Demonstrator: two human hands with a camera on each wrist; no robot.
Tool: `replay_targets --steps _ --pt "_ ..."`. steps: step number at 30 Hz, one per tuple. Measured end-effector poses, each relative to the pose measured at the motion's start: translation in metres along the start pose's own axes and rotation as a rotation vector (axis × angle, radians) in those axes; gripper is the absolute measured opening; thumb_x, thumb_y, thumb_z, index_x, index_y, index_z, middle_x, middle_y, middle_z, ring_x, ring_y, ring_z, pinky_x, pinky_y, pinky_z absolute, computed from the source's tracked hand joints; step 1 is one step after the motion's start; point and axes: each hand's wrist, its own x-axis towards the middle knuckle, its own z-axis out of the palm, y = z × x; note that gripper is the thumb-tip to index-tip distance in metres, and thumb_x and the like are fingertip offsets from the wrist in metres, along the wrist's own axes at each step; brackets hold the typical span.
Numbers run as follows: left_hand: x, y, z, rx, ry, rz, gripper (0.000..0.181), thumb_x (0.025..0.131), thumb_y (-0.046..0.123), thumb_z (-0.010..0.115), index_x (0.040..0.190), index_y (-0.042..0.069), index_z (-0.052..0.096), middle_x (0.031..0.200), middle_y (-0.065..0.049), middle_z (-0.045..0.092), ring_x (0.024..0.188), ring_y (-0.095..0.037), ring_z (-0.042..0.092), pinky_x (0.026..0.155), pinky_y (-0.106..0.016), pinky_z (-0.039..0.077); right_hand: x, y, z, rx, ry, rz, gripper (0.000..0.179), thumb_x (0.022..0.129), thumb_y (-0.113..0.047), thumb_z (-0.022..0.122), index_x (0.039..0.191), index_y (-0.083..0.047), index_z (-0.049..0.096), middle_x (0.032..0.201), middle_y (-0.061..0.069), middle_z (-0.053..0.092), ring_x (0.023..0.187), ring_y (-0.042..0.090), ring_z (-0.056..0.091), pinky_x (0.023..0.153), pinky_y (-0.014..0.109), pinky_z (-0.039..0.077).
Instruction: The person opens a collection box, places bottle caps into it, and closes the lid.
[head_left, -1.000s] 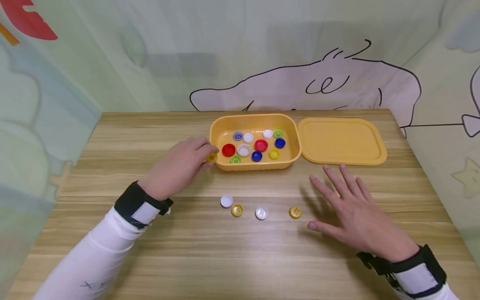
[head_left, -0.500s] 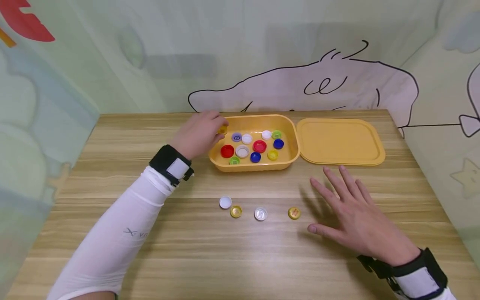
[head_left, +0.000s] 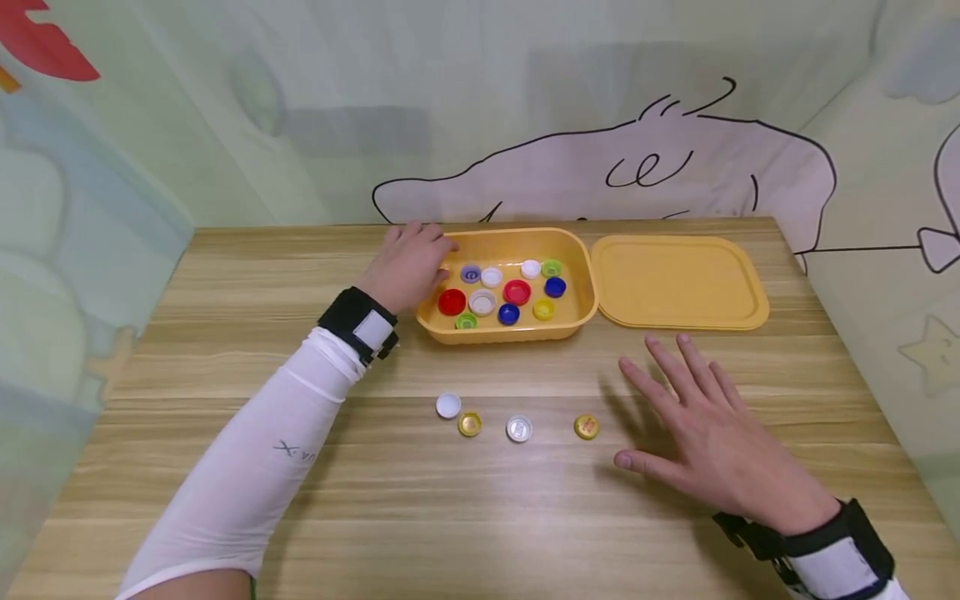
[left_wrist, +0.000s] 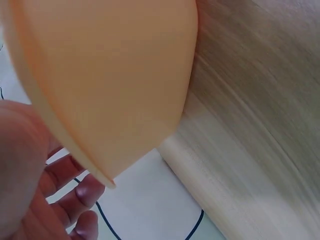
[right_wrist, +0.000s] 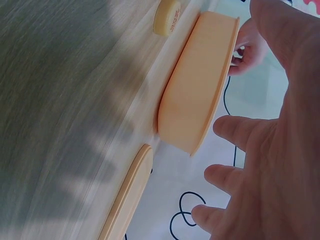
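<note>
My left hand (head_left: 407, 262) reaches over the left end of a yellow plastic box (head_left: 517, 335), thumb and forefinger parted inside the rim. No cap shows between those two fingertips, and the hand covers the box corner below. In the left wrist view, the other fingers (left_wrist: 82, 195) curl loosely outside the box wall (left_wrist: 115, 75). Several bottle caps lie in the box, among them a big red cap (head_left: 452, 302), a blue cap (head_left: 508, 314) and a yellow cap (head_left: 543, 309). My right hand (head_left: 716, 442) is spread over the table, nearest a gold cap (head_left: 587, 427) with red print.
The flat yellow lid (head_left: 678, 283) lies against the box's right side. In front of the box are a white cap (head_left: 448, 406), a yellow-gold cap (head_left: 470, 424) and a silvery cap (head_left: 519, 429). A printed curtain (head_left: 480, 108) hangs behind the wooden table (head_left: 360, 500).
My left hand has moved from the box's near left side up to its far left corner. The yellow cap it pinched earlier no longer shows, and its fingers have parted. The right hand stays put.
</note>
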Motion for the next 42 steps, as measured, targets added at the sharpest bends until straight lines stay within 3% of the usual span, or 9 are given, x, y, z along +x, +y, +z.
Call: replay_targets --steps 6,11,19,22,31,36,42 --pt "-0.009 -0.003 -0.007 -0.016 0.042 0.032 0.045 0.089 0.033 0.064 0.129 0.015 0.055 0.126 -0.008 0.05 0.117 -0.03 0.036 0.099 -0.048 0.033 0.0 -0.001 0.0 -0.002 0.004 -0.004 0.096 0.077 -0.075 0.053 0.151 -0.026 0.017 0.156 0.005 -0.004 0.135 0.031 -0.01 0.108 0.062 0.003" --pt "-0.023 -0.004 -0.017 -0.037 0.1 0.097 0.045 0.089 0.03 0.064 0.129 0.012 0.053 0.125 -0.01 0.051 0.115 -0.031 0.038 0.098 -0.049 0.034 0.001 -0.001 0.0 -0.002 0.004 -0.007 0.096 0.077 -0.075 0.052 0.151 -0.026 0.017 0.156 0.006 -0.002 0.136 0.031 -0.01 0.108 0.062 0.003" --pt "-0.06 -0.003 -0.03 -0.076 0.223 0.232 0.047 0.083 0.022 0.073 0.124 0.007 0.055 0.114 -0.01 0.053 0.105 -0.026 0.042 0.094 -0.042 0.04 0.002 -0.003 -0.001 0.0 -0.001 -0.009 0.096 0.077 -0.075 0.052 0.151 -0.026 0.017 0.156 0.009 0.002 0.135 0.031 -0.011 0.107 0.062 0.004" --pt "-0.077 -0.002 -0.032 -0.119 0.235 0.268 0.045 0.082 0.021 0.074 0.121 0.007 0.057 0.109 -0.007 0.054 0.099 -0.022 0.043 0.088 -0.038 0.043 0.002 -0.003 -0.002 0.001 0.0 -0.01 0.095 0.077 -0.074 0.053 0.151 -0.026 0.017 0.156 0.009 0.002 0.135 0.03 -0.01 0.107 0.062 0.004" --pt "-0.121 0.012 -0.021 -0.268 0.144 0.366 0.046 0.085 0.029 0.071 0.123 0.009 0.056 0.111 -0.001 0.053 0.101 -0.01 0.043 0.09 -0.036 0.047 0.003 -0.001 -0.003 -0.005 -0.003 -0.008 0.096 0.077 -0.075 0.053 0.151 -0.025 0.018 0.156 0.006 -0.004 0.135 0.03 -0.011 0.108 0.062 0.001" --pt "-0.133 0.022 0.001 -0.324 0.084 0.395 0.052 0.084 0.034 0.07 0.127 0.009 0.054 0.115 -0.001 0.053 0.102 -0.01 0.045 0.09 -0.035 0.047 0.003 0.0 -0.002 -0.004 -0.006 -0.008 0.096 0.077 -0.074 0.053 0.151 -0.025 0.018 0.156 0.007 -0.002 0.135 0.03 -0.012 0.108 0.061 -0.001" --pt "-0.139 0.03 0.024 -0.312 0.037 0.393 0.049 0.084 0.034 0.071 0.125 0.011 0.058 0.108 0.002 0.054 0.094 -0.008 0.046 0.084 -0.029 0.048 0.002 0.0 0.001 -0.008 -0.019 -0.003 0.097 0.076 -0.075 0.052 0.151 -0.026 0.016 0.156 0.004 -0.007 0.135 0.031 -0.013 0.107 0.063 -0.002"
